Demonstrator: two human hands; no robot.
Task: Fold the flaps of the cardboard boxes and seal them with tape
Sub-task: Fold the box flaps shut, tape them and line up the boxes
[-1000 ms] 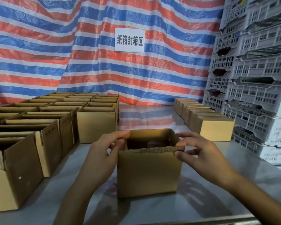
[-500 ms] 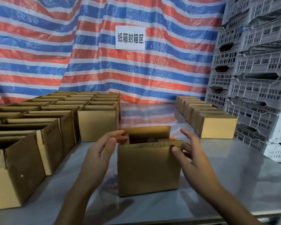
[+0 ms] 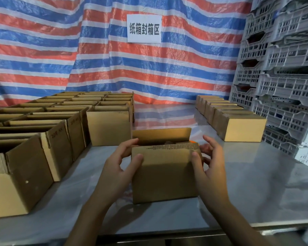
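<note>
Steel table (image 3: pixel 256 183) carries the box (image 3: pixel 164 178); left hand (image 3: pixel 119 167) pinches its left corner, right hand (image 3: pixel 212 166) spreads loosely at its right, probably steadying it for folding.

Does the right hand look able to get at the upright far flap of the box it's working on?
Probably yes: the right hand is at the right edge of the box, fingers spread, with nothing between them and the far flap.
</note>
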